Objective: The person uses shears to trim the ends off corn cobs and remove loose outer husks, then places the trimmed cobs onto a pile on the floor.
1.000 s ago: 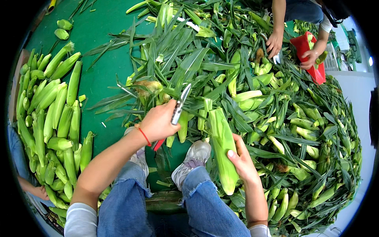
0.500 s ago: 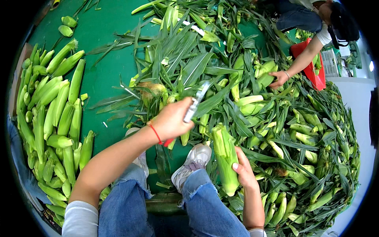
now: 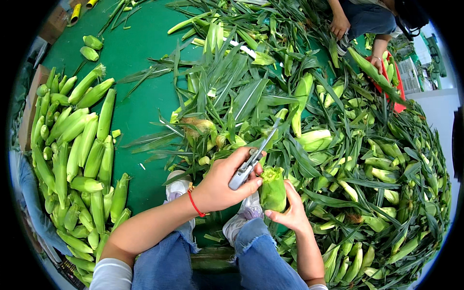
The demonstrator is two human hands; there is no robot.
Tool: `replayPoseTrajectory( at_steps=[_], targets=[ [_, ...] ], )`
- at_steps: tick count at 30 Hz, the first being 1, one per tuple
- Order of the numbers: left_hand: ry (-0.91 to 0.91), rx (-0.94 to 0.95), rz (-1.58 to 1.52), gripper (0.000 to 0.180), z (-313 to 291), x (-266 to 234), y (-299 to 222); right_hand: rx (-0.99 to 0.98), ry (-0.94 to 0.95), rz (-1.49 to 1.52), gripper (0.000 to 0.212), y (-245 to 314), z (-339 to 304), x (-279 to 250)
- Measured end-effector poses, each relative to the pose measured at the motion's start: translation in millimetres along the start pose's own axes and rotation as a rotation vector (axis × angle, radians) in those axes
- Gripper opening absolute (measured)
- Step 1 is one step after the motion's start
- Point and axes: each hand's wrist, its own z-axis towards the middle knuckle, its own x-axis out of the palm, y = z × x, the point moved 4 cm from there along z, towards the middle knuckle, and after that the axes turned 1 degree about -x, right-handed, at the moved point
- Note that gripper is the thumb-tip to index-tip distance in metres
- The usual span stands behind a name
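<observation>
My left hand [image 3: 227, 181], a red cord on its wrist, is closed around a grey-handled knife [image 3: 244, 171]. Its narrow blade points up and away to the right. Close to its thumb is the cut-looking, ragged upper end of a green-husked corn ear [image 3: 273, 191]. My right hand [image 3: 291, 208] grips this ear from the right, thumb in front. The ear stands nearly upright between my hands, over my right shoe. Whether the left fingertips touch the husk I cannot tell.
Trimmed corn ears [image 3: 77, 130] are stacked at the left. Leafy corn and loose husks [image 3: 367, 193] cover the right and the middle of the green floor [image 3: 140, 92]. At the far right a co-worker's hand [image 3: 377, 63] holds a long leafy ear beside a red container [image 3: 400, 92].
My left hand with the knife has come down and right, close to the ear. My right hand has tilted and shifted the ear. The co-worker's hand has moved toward the red container.
</observation>
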Motion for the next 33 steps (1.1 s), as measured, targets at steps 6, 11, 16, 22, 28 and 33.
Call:
replayPoseTrajectory(
  at_steps=[6, 11, 16, 22, 28, 33],
  targets=[
    [0.039, -0.126, 0.190, 0.040, 6.2, -18.2, -10.3, 0.021, 0.156, 0.097, 0.067, 3.1, 17.0, 8.9],
    [-0.090, -0.189, -0.049, 0.037, 12.3, -21.2, 2.5, -0.044, 0.164, 0.037, 0.079, 5.2, 28.6, 10.7],
    [-0.246, -0.415, -0.450, 0.036, 15.4, -18.2, 3.9, -0.056, -0.154, -0.021, 0.091, 6.1, 32.7, 37.9],
    [-0.119, -0.303, -1.012, 0.033, 16.9, 5.5, 5.0, 0.060, -0.295, 1.179, 0.078, -1.7, 42.5, 57.8],
    [-0.190, -0.126, -0.397, 0.040, 11.0, -4.0, -6.8, 0.056, -0.376, 0.621, 0.072, -11.5, 38.1, 40.7],
    [-0.144, -0.071, 0.052, 0.038, 13.7, 0.3, -20.3, -0.019, -0.527, 0.044, 0.074, -12.5, 26.6, 43.8]
  ],
)
